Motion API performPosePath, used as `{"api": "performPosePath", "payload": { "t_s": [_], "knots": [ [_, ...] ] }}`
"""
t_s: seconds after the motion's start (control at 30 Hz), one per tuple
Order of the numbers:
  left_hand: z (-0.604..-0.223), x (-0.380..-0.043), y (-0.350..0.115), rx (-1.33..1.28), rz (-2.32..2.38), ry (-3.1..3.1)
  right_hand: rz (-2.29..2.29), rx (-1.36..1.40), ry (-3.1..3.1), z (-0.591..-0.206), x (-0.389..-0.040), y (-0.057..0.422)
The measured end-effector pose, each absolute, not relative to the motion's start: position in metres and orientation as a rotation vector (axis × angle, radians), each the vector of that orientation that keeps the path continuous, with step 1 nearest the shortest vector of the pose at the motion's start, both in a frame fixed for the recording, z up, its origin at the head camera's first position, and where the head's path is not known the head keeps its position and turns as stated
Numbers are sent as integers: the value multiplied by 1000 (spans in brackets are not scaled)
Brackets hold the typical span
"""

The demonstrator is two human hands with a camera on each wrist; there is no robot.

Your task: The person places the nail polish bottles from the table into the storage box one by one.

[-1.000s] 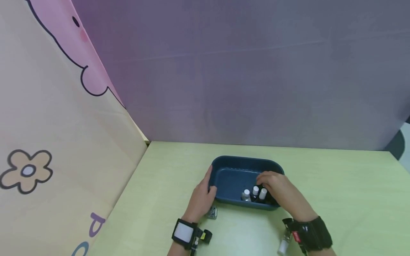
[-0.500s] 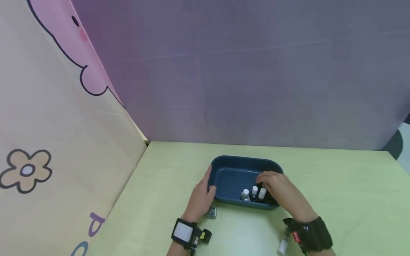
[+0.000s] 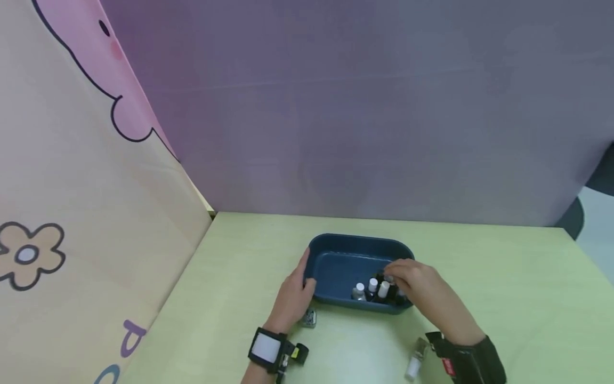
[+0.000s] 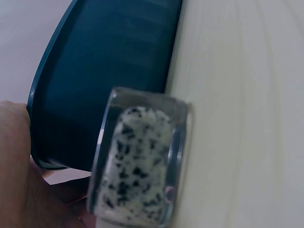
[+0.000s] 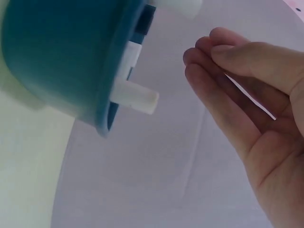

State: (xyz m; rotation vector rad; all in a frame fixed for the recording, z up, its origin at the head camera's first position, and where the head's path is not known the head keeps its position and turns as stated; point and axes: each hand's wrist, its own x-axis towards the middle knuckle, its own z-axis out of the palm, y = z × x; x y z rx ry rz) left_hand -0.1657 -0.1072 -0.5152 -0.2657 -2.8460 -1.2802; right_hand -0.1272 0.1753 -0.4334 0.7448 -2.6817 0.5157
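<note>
My left hand (image 3: 290, 301) grips the left end of a dark blue plastic tray (image 3: 336, 272), its thumb near the close corner. Small bottles with white caps (image 3: 373, 285), like nail polish bottles, stand in the tray's near right part. Above that corner is my right hand (image 3: 422, 285). Its thumb and fingertips (image 5: 221, 52) lie close together with nothing between them, apart from the bottle caps (image 5: 135, 96) at the rim. Beside the left wrist, a clear glass bottle with black-speckled white contents (image 4: 140, 166) lies in front of the tray.
Another white-capped bottle (image 3: 415, 362) lies on the pale green table (image 3: 355, 352) near the right wrist. A grey-purple cloth (image 3: 336, 133) hangs behind the table, and a printed cream panel (image 3: 105, 213) rises on the left.
My right hand has risen slightly from the bottles in the tray. The left hand keeps its place on the tray. The whole head view has shifted a little.
</note>
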Motion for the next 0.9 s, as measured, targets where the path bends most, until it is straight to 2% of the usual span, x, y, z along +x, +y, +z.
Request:
{"api": "performPosePath", "payload": {
  "t_s": [0.23,0.67,0.9],
  "knots": [
    [-514,-167,-109,-276,-1284,-2819,511,797,-2696,-426,-113,187],
    [-517,-164,-107,-276,-1302,-2832,565,1005,-2662,-435,-92,217],
    [-513,-164,-108,-294,-1276,-2828,715,1060,-2885,-440,-93,217]
  ]
}}
